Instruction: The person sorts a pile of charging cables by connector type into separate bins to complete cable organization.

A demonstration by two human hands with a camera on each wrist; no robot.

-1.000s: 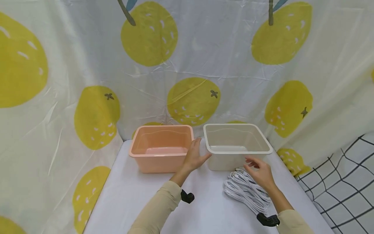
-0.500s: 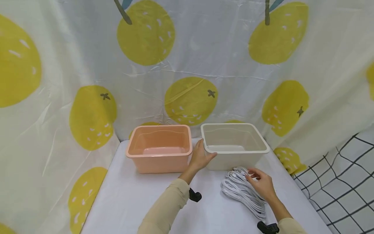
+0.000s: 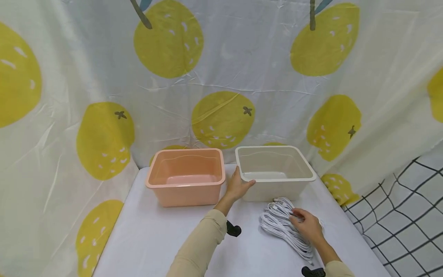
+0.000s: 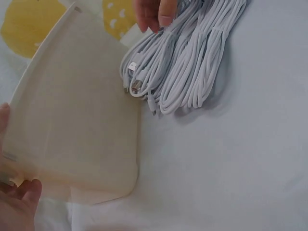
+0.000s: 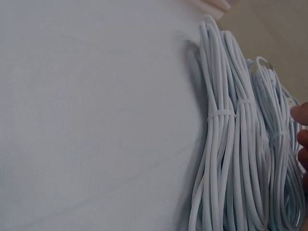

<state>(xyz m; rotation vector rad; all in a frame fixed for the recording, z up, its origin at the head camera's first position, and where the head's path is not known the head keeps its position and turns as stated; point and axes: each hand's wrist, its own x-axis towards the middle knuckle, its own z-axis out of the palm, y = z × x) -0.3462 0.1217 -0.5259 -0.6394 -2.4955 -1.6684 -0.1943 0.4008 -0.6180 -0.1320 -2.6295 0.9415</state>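
Note:
Several white USB cables [image 3: 278, 223], coiled and tied into long bundles, lie on the white table just in front of a cream plastic bin [image 3: 273, 191]. My left hand [image 3: 237, 187] holds the bin's near left corner, thumb along the front rim and fingers on the side wall. In the left wrist view, its fingertips [image 4: 31, 192] bend under the rim. Over the right part of the cables is my right hand [image 3: 307, 226], fingers bent loosely and fingertips right at a bundle. Metal plugs [image 4: 134, 76] show at the bundles' bin end.
A peach plastic bin [image 3: 188, 196] stands to the left of the cream one, a narrow gap between them. Behind both hangs a curtain [image 3: 155, 115] printed with yellow fruit. A black wire grid [image 3: 398, 215] is at the right beyond the table edge.
My left hand has moved right, from between the bins onto the cream bin's corner. My right hand has come down from near the bin's front wall onto the cables.

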